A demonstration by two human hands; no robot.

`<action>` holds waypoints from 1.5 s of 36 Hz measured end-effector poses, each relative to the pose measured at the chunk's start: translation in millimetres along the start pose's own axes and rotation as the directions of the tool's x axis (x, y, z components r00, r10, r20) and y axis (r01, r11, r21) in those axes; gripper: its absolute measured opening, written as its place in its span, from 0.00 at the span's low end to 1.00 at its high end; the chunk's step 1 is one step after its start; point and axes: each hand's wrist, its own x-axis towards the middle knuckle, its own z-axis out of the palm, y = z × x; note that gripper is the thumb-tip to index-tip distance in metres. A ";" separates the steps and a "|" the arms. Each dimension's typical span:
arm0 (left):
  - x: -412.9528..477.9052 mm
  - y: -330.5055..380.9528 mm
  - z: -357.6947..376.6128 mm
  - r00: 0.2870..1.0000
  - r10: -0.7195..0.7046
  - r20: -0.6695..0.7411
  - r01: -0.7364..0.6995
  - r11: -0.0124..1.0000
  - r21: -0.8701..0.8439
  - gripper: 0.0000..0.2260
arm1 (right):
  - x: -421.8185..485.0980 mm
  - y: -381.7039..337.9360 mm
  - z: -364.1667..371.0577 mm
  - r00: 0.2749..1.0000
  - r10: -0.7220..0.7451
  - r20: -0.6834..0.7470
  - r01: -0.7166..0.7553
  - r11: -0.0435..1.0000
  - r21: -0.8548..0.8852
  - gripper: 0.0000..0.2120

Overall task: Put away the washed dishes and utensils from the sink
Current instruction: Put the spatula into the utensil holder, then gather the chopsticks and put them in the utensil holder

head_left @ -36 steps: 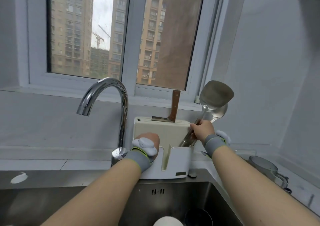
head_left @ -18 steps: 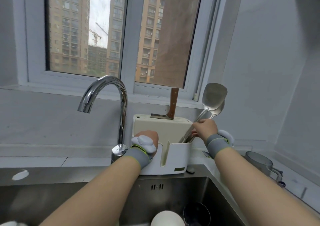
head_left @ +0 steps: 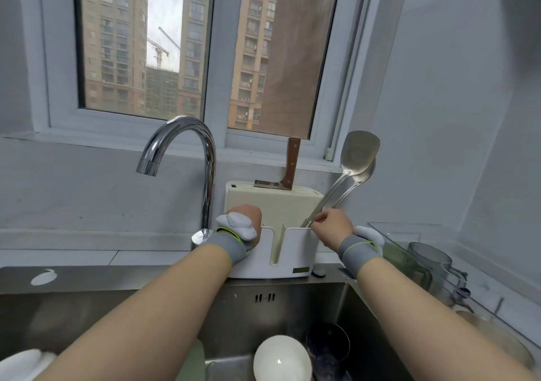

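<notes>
Right hand [head_left: 332, 227], just right of centre, has its fingertips curled in a narrow pinch on the steel handle of the spatula [head_left: 360, 152], right at the rim of the white utensil holder [head_left: 295, 253]. From that pinch the spatula's long axis leans up and to the right, its blade in front of the ladle [head_left: 368, 173] that stands in the same right-hand compartment. Left hand [head_left: 244, 218] is curled over the holder's left wall, apparently steadying it. The tool looks all but seated, so letting go should be enough. What remains lies at the bottom centre, below both hands: a white bowl [head_left: 281, 357] and a dark vessel [head_left: 328, 342] in the sink [head_left: 292, 310], the vessel nearer the right arm.
</notes>
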 end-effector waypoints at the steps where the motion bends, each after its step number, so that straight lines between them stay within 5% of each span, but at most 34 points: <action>1: -0.9 0.0 -1.4 1.000 -0.001 0.016 0.001 1.000 -0.004 0.17 | -1.9 -1.4 -0.3 1.000 -0.003 -0.006 0.003 1.000 -0.028 0.11; 8: -13.2 1.8 -11.5 0.997 0.068 -0.035 -0.067 0.998 0.013 0.05 | -10.5 -10.2 2.1 0.998 -0.055 0.030 0.060 0.983 -0.174 0.13; 24: -87.4 21.4 -26.3 0.930 0.259 -0.260 -0.283 0.957 -0.059 0.14 | -56.8 -14.0 3.8 0.977 -0.202 0.064 0.212 0.951 -0.223 0.13; 30: -121.8 12.2 1.1 0.934 0.338 -0.114 -0.336 0.941 0.037 0.15 | -89.6 1.4 28.7 0.961 -0.231 0.151 0.261 0.940 -0.219 0.12; 35: -138.4 -8.0 23.9 0.968 0.246 0.051 -0.249 0.966 0.073 0.14 | -112.2 11.9 47.2 0.950 -0.209 0.233 0.259 0.944 -0.207 0.11; 48: -162.1 -41.4 66.8 0.980 0.068 0.185 -0.086 0.992 0.093 0.13 | -152.3 27.1 90.8 0.868 -0.140 0.476 0.288 0.923 -0.254 0.09; 54: -177.2 -49.5 83.2 0.969 0.053 0.242 -0.062 0.998 0.030 0.11 | -181.0 30.3 113.4 0.741 -0.098 0.664 0.494 0.749 -0.441 0.14</action>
